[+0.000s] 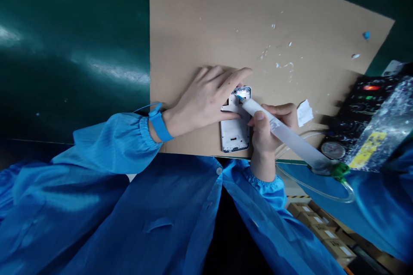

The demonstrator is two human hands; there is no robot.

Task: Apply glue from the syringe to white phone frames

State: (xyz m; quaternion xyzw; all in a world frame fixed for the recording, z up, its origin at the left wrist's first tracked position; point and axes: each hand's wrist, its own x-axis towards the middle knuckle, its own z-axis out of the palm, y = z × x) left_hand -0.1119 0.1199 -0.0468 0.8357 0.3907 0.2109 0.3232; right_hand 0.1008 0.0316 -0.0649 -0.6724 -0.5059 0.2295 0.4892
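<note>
A phone frame (235,134), pale inside with a dark rim, lies on the cardboard near its front edge. My left hand (206,96) steadies it, with the thumb across its middle and the other fingers reaching over its upper left side. They hide part of the frame. My right hand (269,131) is closed around a dispensing syringe (285,137) with a translucent white barrel. The syringe is tilted, and its thin blue needle tip points down at the frame's upper part. At its rear end, a green cap (339,171) joins a clear tube (346,197).
A dispenser control box (358,111) with lit displays and a gauge stands to the right. Scraps of white residue (285,65), a paper piece (305,112) and a small blue bit (366,35) lie on the cardboard (193,17). Cartons (319,225) sit below at right.
</note>
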